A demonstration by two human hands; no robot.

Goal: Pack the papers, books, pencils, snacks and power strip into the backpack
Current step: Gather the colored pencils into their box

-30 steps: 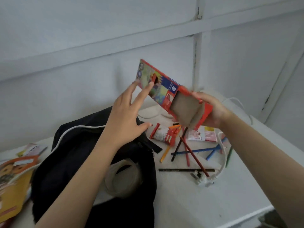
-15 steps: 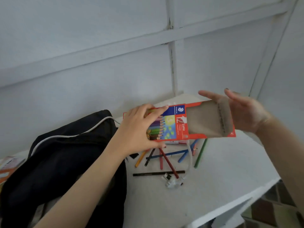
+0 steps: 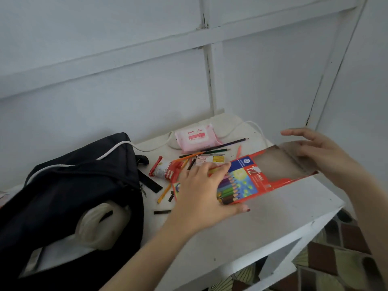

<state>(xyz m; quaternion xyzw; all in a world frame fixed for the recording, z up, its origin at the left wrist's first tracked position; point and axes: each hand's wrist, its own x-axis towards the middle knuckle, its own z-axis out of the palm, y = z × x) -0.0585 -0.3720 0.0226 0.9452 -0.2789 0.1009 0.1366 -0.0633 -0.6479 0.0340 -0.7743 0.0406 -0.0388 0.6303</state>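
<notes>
Red pencil box is spanning centre right of the frame, between your hands: your left hand is pinching its lower-left end, while your right hand is resting straight fingers against its open upper-right end.

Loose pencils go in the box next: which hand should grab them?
Probably right: the right hand is open at the pencil box mouth, near the loose pencils, while the left hand grips its other end.

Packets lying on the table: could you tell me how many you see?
3: a pink packet at the back, a red-and-white packet beside the backpack, a small white-and-yellow packet beyond the left hand, which may hide more.
</notes>
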